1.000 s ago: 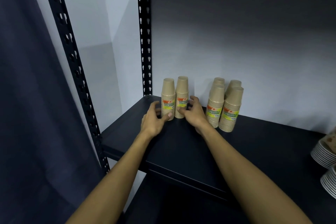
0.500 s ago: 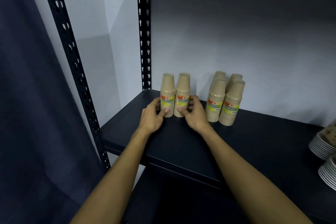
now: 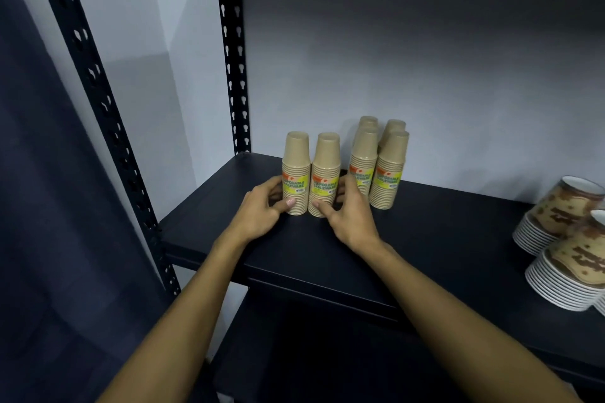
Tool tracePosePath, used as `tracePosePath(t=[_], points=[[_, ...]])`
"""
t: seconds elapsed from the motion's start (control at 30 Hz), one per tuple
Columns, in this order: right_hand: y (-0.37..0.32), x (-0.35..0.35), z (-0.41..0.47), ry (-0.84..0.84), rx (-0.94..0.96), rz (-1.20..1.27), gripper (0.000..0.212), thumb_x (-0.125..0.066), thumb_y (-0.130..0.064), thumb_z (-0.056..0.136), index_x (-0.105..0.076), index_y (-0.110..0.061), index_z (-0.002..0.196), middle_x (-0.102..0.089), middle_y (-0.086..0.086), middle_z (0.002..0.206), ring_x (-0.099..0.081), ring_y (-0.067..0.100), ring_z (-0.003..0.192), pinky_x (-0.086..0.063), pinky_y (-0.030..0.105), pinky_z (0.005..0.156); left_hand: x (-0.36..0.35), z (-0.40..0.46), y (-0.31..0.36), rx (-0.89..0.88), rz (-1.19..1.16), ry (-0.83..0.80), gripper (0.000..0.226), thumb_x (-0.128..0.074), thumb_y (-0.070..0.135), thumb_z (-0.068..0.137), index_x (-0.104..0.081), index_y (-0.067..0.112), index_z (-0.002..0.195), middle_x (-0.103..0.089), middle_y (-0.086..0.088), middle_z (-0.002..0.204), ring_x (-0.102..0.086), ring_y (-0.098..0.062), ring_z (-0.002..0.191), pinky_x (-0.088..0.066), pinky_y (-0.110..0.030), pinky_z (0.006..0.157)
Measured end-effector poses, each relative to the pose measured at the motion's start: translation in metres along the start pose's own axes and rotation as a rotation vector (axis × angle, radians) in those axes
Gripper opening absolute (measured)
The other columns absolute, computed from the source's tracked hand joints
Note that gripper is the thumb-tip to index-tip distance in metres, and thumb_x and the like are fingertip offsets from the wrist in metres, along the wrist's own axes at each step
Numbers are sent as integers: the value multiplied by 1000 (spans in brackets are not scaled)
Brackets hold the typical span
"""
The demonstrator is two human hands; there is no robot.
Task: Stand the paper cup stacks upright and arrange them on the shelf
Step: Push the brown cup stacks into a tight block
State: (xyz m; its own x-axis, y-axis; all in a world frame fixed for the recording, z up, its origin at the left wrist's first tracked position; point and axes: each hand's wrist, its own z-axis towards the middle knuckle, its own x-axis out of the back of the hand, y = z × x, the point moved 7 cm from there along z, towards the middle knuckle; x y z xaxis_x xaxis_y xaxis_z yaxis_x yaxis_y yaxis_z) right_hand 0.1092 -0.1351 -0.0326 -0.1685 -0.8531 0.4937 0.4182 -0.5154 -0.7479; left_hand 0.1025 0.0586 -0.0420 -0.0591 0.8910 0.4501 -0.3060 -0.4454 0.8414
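Two kraft paper cup stacks (image 3: 311, 175) are standing upright, touching, at the far left of the black shelf (image 3: 425, 239).
Yellow labels are facing forward; the left hand (image 3: 262, 209) is gripping the left stack, the right hand (image 3: 348, 214) the right one.

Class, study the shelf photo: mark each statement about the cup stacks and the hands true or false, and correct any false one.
1. The left hand grips the left kraft cup stack. True.
2. The right hand rests flat on the shelf, away from any stack. False: it grips the second kraft stack.
3. Four more kraft stacks stand upright on the right of the held pair. True.
4. The patterned cup stacks at far right stand upright. False: they lie tilted.
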Motion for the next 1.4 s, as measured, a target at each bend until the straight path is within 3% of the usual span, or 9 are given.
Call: tracePosePath(t=[0.13, 0.2, 0.57, 0.73, 0.9, 1.07, 1.27, 1.4], points=[[2, 22, -15, -17, -18, 8, 49, -81, -29, 81, -48, -24, 116, -60, -23, 99, -59, -12, 89, -47, 6, 75, -17, -12, 13, -29, 28, -46, 49, -70, 21, 93, -54, 25, 139, -67, 9, 130, -60, -2, 122, -45, -32, 110], [5, 36, -23, -11, -27, 2, 49, -81, -29, 81, -48, -24, 117, -59, -26, 99, -58, -14, 88, -45, 2, 71, -28, -15, 21, -51, 49, -53, 50, -70, 22, 93, -53, 24, 140, -67, 9, 131, -61, -3, 121, -45, -31, 109], [34, 90, -37, 81, -87, -33, 54, -83, -27, 80, -53, -14, 122, -68, -6, 111, -65, 5, 98, -55, 22, 83, -83, 7, 47, -76, 183, -89, 54, -69, 38, 91, -49, 30, 141, -67, 9, 130, -66, -10, 113, -51, -45, 102], [41, 95, -33, 106, -125, -10, 55, -81, -24, 81, -52, -14, 126, -67, -5, 116, -64, 9, 104, -54, 24, 88, -93, 15, 50, -70, 201, -100, 54, -68, 40, 91, -48, 32, 140, -67, 9, 129, -67, -11, 107, -53, -46, 99], [50, 106, -30, 118, -164, -2, 54, -82, -24, 80, -54, -15, 126, -67, -3, 116, -65, 10, 105, -54, 30, 92, -105, 19, 55, -61, 269, -101, 55, -62, 47, 93, -43, 34, 142, -66, 7, 131, -62, -19, 119, -46, -52, 103], [52, 108, -29, 116, -182, 3, 55, -81, -25, 81, -53, -16, 127, -66, -4, 119, -63, 11, 108, -51, 27, 90, -110, 21, 52, -56, 311, -70, 55, -59, 50, 95, -42, 27, 142, -62, 6, 135, -57, -20, 123, -41, -53, 106], [51, 107, -29, 116, -185, 17, 54, -81, -25, 82, -53, -17, 127, -66, -6, 117, -63, 8, 105, -46, 12, 80, -110, 23, 46, -48, 256, -57, 45, -60, 46, 96, -49, 24, 133, -64, 6, 129, -59, -17, 120, -42, -51, 106], [51, 106, -29, 111, -182, 14, 54, -81, -27, 81, -52, -18, 127, -65, -8, 117, -63, 7, 104, -45, 11, 78, -108, 23, 45, -47, 212, -56, 43, -62, 42, 96, -52, 23, 133, -67, 7, 125, -63, -14, 117, -45, -50, 105]])
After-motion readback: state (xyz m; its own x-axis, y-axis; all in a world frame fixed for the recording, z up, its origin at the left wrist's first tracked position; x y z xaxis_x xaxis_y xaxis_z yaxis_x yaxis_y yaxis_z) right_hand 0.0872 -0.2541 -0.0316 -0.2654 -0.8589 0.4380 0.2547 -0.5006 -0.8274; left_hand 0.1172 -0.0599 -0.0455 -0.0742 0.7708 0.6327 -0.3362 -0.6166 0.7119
